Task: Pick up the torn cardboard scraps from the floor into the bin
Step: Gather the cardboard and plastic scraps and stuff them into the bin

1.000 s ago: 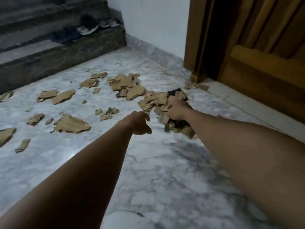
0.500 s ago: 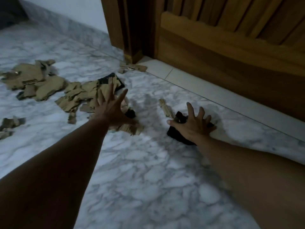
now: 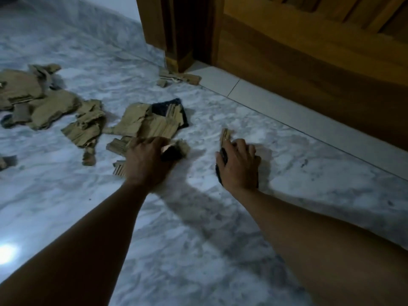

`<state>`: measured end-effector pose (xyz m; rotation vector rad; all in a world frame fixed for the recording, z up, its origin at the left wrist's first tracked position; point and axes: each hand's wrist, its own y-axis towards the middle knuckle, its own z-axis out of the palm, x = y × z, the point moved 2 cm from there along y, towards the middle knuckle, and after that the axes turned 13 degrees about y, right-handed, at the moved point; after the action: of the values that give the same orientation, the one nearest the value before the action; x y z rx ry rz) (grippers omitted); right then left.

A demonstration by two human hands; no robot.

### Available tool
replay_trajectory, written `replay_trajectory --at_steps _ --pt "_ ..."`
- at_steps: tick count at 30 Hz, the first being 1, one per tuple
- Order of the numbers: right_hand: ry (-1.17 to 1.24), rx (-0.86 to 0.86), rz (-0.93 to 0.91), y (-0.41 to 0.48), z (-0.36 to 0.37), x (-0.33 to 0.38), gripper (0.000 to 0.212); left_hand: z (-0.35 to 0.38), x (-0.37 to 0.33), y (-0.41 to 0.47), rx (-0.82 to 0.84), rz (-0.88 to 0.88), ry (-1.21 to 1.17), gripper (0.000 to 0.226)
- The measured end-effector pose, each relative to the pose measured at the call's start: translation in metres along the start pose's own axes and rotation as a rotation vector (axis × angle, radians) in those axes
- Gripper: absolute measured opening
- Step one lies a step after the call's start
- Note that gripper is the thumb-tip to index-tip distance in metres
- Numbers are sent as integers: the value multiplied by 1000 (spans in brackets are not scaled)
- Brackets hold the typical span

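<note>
- Head view: our left hand (image 3: 145, 162) has its fingers clenched on a frayed scrap (image 3: 175, 151). The main pile of cardboard scraps (image 3: 141, 122) lies on the floor (image 3: 198, 239) just beyond it.
- Our right hand (image 3: 238, 166) curls round a dark scrap (image 3: 218, 174). The thin strip (image 3: 226, 135) sits at its fingertips, long axis pointing at the door (image 3: 309, 62), so it's the right hand's grab.
- No bin in view.

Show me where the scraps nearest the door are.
Upper middle of the head view: those scraps lie at the foot of the wooden door post.
</note>
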<state>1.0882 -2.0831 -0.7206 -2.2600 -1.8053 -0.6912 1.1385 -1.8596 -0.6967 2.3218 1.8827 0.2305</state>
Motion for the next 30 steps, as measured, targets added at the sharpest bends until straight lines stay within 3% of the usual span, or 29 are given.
replay_trajectory --at_steps 3,5,8,10,14,16,19,23,30 --pt "55 -19 -133 -10 -2 9 23 -12 -13 -13 17 19 44 48" --pt "130 150 -118 -10 -12 16 30 -21 -14 -20 40 84 -10 43" --pt "379 278 -49 -13 -33 22 20 -47 -6 -27 76 147 -72 28" --pt "526 266 24 -12 -45 30 27 -67 7 -30 43 99 -137 23" --pt "578 384 76 6 -55 58 46 -103 44 -20 -15 -20 -212 20" --pt "534 376 47 16 -51 77 12 -111 72 -8 9 -75 -186 27" --pt "448 330 16 33 -42 112 40 -112 117 11 48 -116 -47 26" --pt "345 316 -55 52 -44 168 36 -114 161 33 40 -207 -20 6" --pt "48 660 -140 68 -86 235 28 -102 166 26 -14 -479 -289 51"
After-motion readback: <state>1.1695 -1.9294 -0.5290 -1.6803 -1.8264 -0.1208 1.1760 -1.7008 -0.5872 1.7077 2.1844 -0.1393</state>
